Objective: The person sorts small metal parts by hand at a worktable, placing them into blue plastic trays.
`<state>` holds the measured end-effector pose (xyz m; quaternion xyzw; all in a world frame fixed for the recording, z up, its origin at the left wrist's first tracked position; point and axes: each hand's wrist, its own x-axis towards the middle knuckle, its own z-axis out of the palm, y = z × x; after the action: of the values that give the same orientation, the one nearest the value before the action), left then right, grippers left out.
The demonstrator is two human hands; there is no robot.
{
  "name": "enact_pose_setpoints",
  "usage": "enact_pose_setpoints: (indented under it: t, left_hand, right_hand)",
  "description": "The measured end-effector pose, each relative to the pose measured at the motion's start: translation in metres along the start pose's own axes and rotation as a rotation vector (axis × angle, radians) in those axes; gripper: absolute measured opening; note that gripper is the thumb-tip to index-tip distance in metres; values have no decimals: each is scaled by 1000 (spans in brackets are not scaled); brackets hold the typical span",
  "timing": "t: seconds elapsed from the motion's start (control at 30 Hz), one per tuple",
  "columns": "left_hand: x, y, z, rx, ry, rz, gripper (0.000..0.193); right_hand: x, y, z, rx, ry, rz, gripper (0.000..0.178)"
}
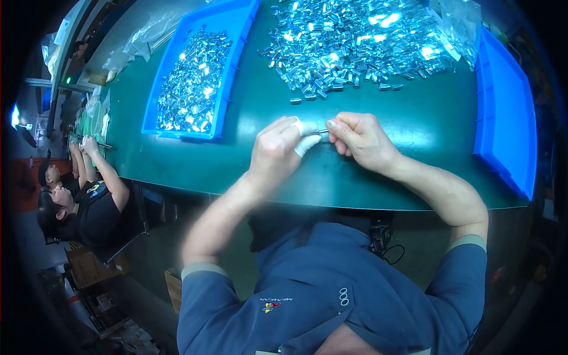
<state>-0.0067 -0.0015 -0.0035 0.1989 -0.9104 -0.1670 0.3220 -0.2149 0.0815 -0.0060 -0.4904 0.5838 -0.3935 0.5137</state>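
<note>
Blue-grey cloth makes up the short-sleeved shirt (349,266) on the near side, just short of the edge of a green tabletop (260,171). Above that tabletop, the left hand (275,148), with white finger covers (306,126) on thumb and forefinger, pinches one end of a slim metal piece (322,131); the right hand (364,142) pinches the other end between thumb and fingertips. The fingers hide much of it, so it may be more than one part. Farther off, a blue plastic tray (189,137) on the left holds many short shiny metal pieces (189,89); a second blue tray (506,112) is at the right. At the far middle and right, a wide loose heap of similar pieces (355,44) lies on the tabletop, beside a clear plastic bag (464,26).
</note>
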Motion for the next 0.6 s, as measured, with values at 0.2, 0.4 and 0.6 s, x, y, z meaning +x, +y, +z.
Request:
enact_pose_setpoints:
  t: [0.2, 0.4, 0.6]
  left_hand:
    - [-5, -2, -26, -232, -222, -328, 13]
    - [-17, -45, -70, -28, 41, -358, 13]
    - [14, -79, -96, 424, 156, -280, 26]
  right_hand:
    - [0, 10, -1, -393, 158, -517, 25]
    - [3, 11, -4, -216, 125, -329, 26]
    - [4, 22, 3, -316, 177, -499, 29]
